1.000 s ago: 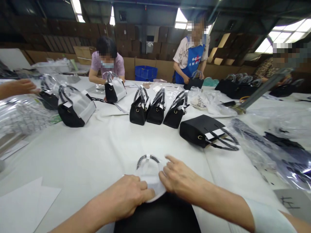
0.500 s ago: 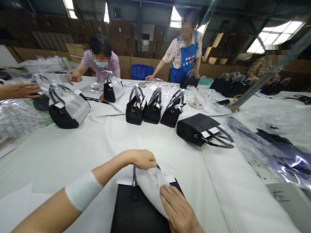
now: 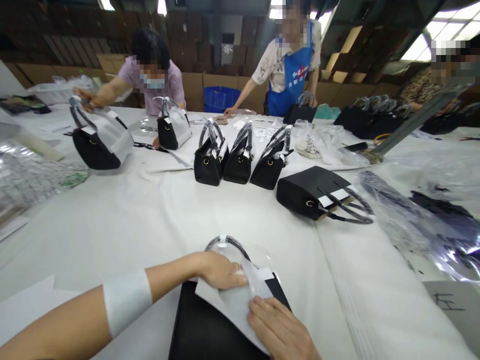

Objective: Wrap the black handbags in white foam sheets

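A black handbag (image 3: 210,325) lies in front of me at the bottom of the view, its wrapped handle (image 3: 238,245) pointing away. Across its upper part is a thin white wrapping sheet (image 3: 228,300), folded at the right. My left hand (image 3: 219,270) is closed on the sheet just below the handle, its fingertips partly hidden in the folds. At the right side of the bag, my right hand (image 3: 281,327) holds the sheet's edge, fingers together on top and thumb out of sight. A white band (image 3: 127,300) circles my left forearm.
Several black handbags (image 3: 208,165) stand across the table, and one bag (image 3: 311,192) lies on its side at the right. Clear plastic (image 3: 423,225) covers the right side. A co-worker (image 3: 157,75) grips a wrapped bag (image 3: 101,140); another person (image 3: 292,65) stands behind.
My left hand has come down from the handle onto the sheet, which spreads wider across the bag. The handle now shows fully. At the left, a co-worker's hand has reached the wrapped bag's handle.
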Motion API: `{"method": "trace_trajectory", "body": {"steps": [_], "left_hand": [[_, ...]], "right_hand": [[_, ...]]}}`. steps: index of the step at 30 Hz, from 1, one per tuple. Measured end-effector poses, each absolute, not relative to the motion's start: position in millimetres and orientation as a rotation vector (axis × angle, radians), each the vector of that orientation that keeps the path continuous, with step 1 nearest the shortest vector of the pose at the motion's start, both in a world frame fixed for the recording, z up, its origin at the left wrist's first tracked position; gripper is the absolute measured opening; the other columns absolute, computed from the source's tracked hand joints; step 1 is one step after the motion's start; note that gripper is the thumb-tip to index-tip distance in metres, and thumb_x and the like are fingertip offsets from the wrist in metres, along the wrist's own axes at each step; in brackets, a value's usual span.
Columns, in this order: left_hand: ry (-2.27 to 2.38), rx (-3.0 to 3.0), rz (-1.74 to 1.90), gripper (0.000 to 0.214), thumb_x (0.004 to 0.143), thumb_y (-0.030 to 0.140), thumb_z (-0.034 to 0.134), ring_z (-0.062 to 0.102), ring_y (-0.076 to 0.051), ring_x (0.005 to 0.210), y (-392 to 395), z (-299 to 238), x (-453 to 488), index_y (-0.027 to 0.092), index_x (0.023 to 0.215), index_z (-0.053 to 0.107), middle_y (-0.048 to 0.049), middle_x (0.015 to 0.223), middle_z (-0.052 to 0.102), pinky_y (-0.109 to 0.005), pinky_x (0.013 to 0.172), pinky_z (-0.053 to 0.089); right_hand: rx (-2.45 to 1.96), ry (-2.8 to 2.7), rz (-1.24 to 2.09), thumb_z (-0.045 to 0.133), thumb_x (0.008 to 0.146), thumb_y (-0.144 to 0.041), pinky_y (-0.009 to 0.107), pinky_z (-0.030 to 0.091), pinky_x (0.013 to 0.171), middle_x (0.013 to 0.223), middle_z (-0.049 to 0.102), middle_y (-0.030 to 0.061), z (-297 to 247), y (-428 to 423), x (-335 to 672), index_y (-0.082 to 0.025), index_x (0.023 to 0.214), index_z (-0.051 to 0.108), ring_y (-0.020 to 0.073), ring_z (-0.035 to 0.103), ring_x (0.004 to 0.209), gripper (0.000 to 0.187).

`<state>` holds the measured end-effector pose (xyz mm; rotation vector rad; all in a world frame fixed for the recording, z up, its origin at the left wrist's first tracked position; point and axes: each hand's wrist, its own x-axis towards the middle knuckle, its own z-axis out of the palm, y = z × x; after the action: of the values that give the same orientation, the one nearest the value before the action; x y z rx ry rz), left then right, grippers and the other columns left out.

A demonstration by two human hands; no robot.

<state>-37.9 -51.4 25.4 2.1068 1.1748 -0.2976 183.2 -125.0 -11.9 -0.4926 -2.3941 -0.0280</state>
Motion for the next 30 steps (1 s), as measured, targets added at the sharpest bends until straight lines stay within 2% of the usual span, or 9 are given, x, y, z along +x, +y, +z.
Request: {"method": "trace_trajectory", "body": {"steps": [3, 6, 9, 11, 14, 18, 21, 25, 30], "left_hand": [[1.184, 2.255, -0.261, 0.084, 0.086, 0.071, 0.023, 0.062, -0.038, 0.099, -79.2, 22.5, -37.7, 0.004, 0.133, 0.045, -0.0244, 0.113, 0.063, -0.054, 0.085, 0.049], [1.270, 2.342, -0.126, 0.081, 0.090, 0.064, 0.021, 0.055, -0.041, 0.113, -105.7, 20.4, -37.1, 0.003, 0.141, 0.033, -0.0273, 0.125, 0.055, -0.057, 0.095, 0.043], [1.255, 2.284, -0.049, 0.078, 0.091, 0.063, 0.019, 0.035, -0.041, 0.134, -125.5, 22.2, -40.4, 0.007, 0.145, 0.026, -0.0275, 0.146, 0.034, -0.058, 0.108, 0.031], [1.186, 2.247, -0.043, 0.085, 0.088, 0.068, 0.026, 0.018, -0.039, 0.142, -136.7, 24.6, -44.4, 0.009, 0.148, 0.018, -0.0257, 0.153, 0.018, -0.057, 0.114, 0.022], [1.124, 2.243, -0.057, 0.098, 0.079, 0.071, 0.047, 0.009, -0.036, 0.144, -153.5, 26.6, -47.9, 0.012, 0.149, 0.011, -0.0226, 0.155, 0.009, -0.054, 0.117, 0.015], [1.228, 2.258, -0.094, 0.103, 0.074, 0.063, 0.060, 0.006, -0.038, 0.144, -179.3, 25.0, -40.4, 0.012, 0.149, 0.011, -0.0199, 0.156, 0.006, -0.057, 0.117, 0.013], [1.362, 2.249, -0.152, 0.109, 0.065, 0.055, 0.072, 0.008, -0.040, 0.143, -201.8, 22.8, -27.6, 0.014, 0.149, 0.016, -0.0192, 0.156, 0.008, -0.059, 0.116, 0.016], [1.615, 2.279, -0.071, 0.118, 0.053, 0.045, 0.082, 0.014, -0.042, 0.142, -227.8, 19.4, -14.5, 0.020, 0.149, 0.019, -0.0205, 0.155, 0.016, -0.061, 0.113, 0.020], [1.698, 2.428, 0.148, 0.102, 0.063, 0.052, 0.075, 0.028, -0.040, 0.138, -242.9, 11.8, -17.4, 0.027, 0.147, 0.024, -0.0194, 0.151, 0.032, -0.061, 0.110, 0.023]], "right_hand": [[-0.479, -2.381, -0.023, 0.033, 0.096, -0.015, 0.032, 0.047, 0.103, 0.104, 0.073, 0.0082, -22.1, -130.7, 192.1, -0.016, 0.116, 0.064, 0.0175, 0.066, 0.106, 0.036], [-0.463, -2.400, -0.017, 0.035, 0.098, -0.020, 0.031, 0.046, 0.104, 0.105, 0.073, 0.0075, -27.4, -133.5, 199.0, -0.017, 0.116, 0.064, 0.0177, 0.065, 0.106, 0.035], [-0.448, -2.438, -0.011, 0.035, 0.099, -0.025, 0.032, 0.046, 0.104, 0.107, 0.072, 0.0082, -27.6, -132.7, 202.8, -0.016, 0.119, 0.064, 0.0185, 0.065, 0.108, 0.036], [-0.437, -2.452, 0.002, 0.035, 0.097, -0.024, 0.032, 0.046, 0.104, 0.109, 0.071, 0.0094, -24.7, -131.8, 202.9, -0.014, 0.122, 0.062, 0.0194, 0.064, 0.110, 0.038], [-0.454, -2.440, 0.069, 0.036, 0.089, -0.014, 0.034, 0.049, 0.101, 0.111, 0.071, 0.0109, -14.6, -132.8, 198.5, -0.011, 0.126, 0.058, 0.0204, 0.063, 0.111, 0.043], [-0.587, -2.439, 0.146, 0.037, 0.066, -0.001, 0.036, 0.053, 0.097, 0.109, 0.072, 0.0084, 2.1, -139.7, 188.5, -0.016, 0.120, 0.061, 0.0193, 0.065, 0.107, 0.061], [-0.628, -2.407, 0.158, 0.036, 0.060, -0.001, 0.037, 0.054, 0.095, 0.106, 0.073, 0.0077, 7.2, -144.5, 182.5, -0.016, 0.112, 0.065, 0.0187, 0.067, 0.104, 0.061], [-0.640, -2.404, 0.130, 0.037, 0.061, 0.000, 0.036, 0.056, 0.092, 0.103, 0.073, 0.0077, 6.4, -147.7, 177.4, -0.017, 0.109, 0.066, 0.0189, 0.067, 0.102, 0.059], [-0.627, -2.450, -0.017, 0.036, 0.074, 0.003, 0.036, 0.057, 0.089, 0.102, 0.073, 0.0098, 5.2, -160.1, 175.6, -0.015, 0.106, 0.065, 0.0197, 0.068, 0.099, 0.047]]}}
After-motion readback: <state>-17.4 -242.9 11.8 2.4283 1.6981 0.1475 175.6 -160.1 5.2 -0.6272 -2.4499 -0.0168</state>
